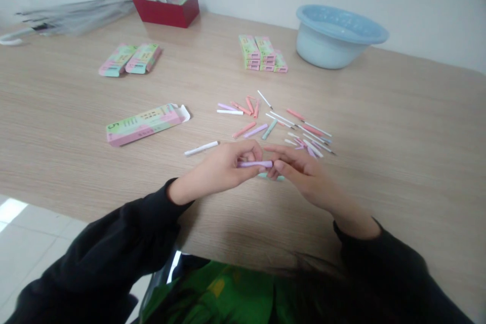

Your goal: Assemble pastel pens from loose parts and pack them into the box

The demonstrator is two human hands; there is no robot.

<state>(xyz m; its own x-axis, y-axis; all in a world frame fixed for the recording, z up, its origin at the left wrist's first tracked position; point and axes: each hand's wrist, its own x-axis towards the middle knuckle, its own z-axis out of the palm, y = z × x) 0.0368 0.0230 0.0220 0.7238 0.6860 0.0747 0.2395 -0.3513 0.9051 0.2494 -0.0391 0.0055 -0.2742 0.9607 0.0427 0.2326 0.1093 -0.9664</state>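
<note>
A lilac pen barrel (255, 164) lies level between my two hands above the table. My left hand (230, 164) is closed around its left part, thumb along the near side. At the barrel's right end, my right hand (304, 172) pinches with thumb and bent fingers, its index finger stretched out above. Whether a smaller part sits in that pinch is hidden. A mint-green pen piece (281, 178) shows partly behind the right fingers. Just beyond the hands lie thin white pen refills (283, 120), a pink barrel (244, 129), another lilac barrel (255, 130) and a grey-green barrel (269, 129).
A white pen (201, 148) and an opened pastel box (146, 125) lie to the left. Two flat boxes (142, 58), a red box (167, 12) and an umbrella (83, 16) are farther back. Stacked small boxes (261, 54) stand beside a blue basin (328, 43).
</note>
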